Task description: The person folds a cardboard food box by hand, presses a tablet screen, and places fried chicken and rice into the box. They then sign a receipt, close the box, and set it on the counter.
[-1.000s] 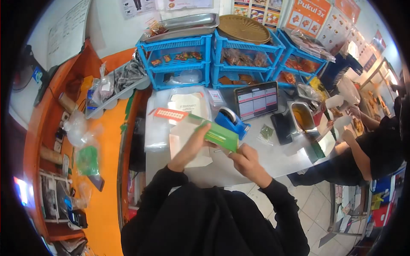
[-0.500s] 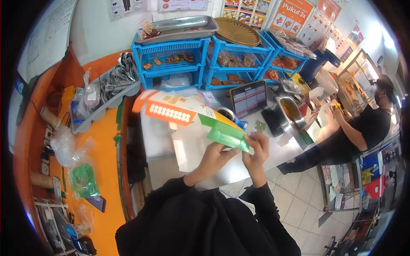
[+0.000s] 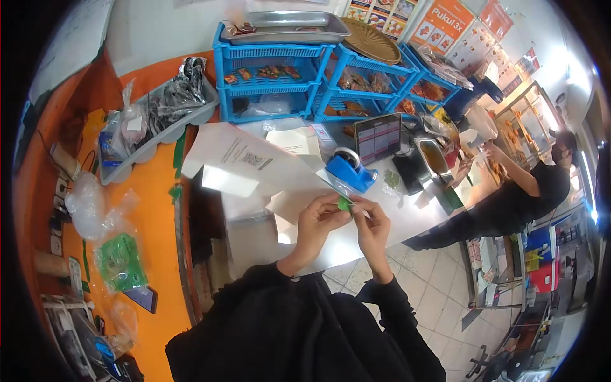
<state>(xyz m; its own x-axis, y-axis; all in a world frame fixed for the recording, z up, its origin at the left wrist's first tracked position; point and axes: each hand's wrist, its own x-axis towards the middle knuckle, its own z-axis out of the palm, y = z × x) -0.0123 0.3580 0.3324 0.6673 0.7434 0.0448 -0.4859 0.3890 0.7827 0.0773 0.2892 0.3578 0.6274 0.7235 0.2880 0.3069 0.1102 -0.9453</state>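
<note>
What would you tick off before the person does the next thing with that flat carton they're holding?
1. Both hands gripping: left hand and right hand pinch the green flap of the flat carton. Ok.
2. Carton lifted off the steel counter, white side up: ok.
3. Flap crease lined up: cannot tell, the fingers hide it.
4. Counter beneath the carton bare: not ok, paper sheets lie there.
5. Tape dispenser close by: ok, it stands just beyond the hands.
6. Co-worker out of the way: ok, standing at the counter's far end.
</note>
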